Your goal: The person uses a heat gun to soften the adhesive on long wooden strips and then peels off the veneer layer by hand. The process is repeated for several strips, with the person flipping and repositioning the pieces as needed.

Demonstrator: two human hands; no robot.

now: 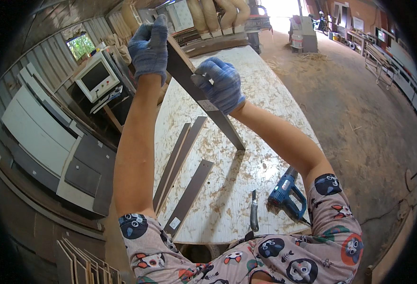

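Observation:
My left hand [151, 52], in a blue knit glove, is closed round the upper end of a long, narrow dark brown board [182, 78]. The board slants down to the right, its lower end near the table's surface. My right hand [220, 85], gloved alike, has its fingers curled in a pinch against the board's right edge, partway down. What sits between those fingertips, if anything, is hidden. A pale label shows on the board's face just below the right hand. Three similar strips lie on the table: a long one [185, 158], a thinner one [171, 161] and a shorter one [189, 195].
The white worktable [265, 104] is scuffed with brown residue. A blue heat gun [284, 194] and a utility knife [254, 213] lie near its front edge. A machine with ribbed hoses [211, 19] stands beyond. Panels [38, 128] and a control screen [97, 78] are at left.

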